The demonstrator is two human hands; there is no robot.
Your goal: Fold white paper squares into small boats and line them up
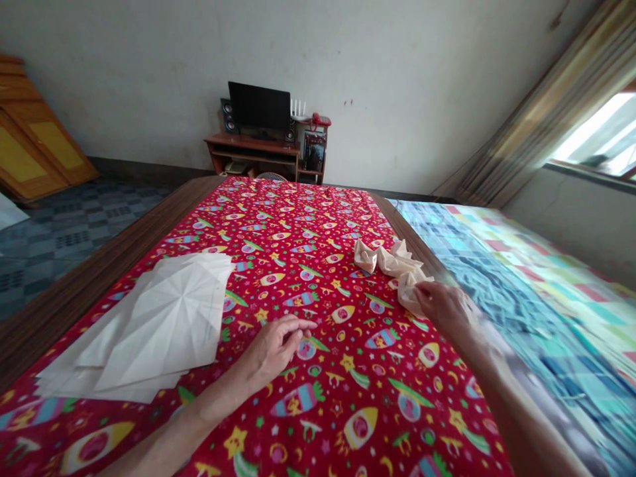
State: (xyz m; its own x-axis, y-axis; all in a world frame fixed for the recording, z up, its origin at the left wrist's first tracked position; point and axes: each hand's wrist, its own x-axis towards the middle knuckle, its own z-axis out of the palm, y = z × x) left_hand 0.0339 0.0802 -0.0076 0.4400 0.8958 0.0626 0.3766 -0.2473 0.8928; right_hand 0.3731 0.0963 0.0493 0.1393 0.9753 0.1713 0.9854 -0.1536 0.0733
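Observation:
My right hand [451,310] reaches to the right side of the red cloth, its thumb and fingers closed on a cream folded paper piece [409,298]. Touching or close behind it are other folded paper pieces [397,260], puffed up with pointed corners. In the middle of the cloth, my left hand [279,346] rests low with nothing in it; its index finger points to the right and the other fingers curl loosely. To its left lies a stack of white paper sheets [169,318], the top one creased in a radiating star pattern.
A red cloth [318,371] printed with rockets covers the table, whose brown edge [144,228] shows. On the right lies a bed with a blue checked cover [477,265]. Against the far wall stands a desk [253,147] with a monitor [260,106]; a wooden cabinet [40,132] stands left.

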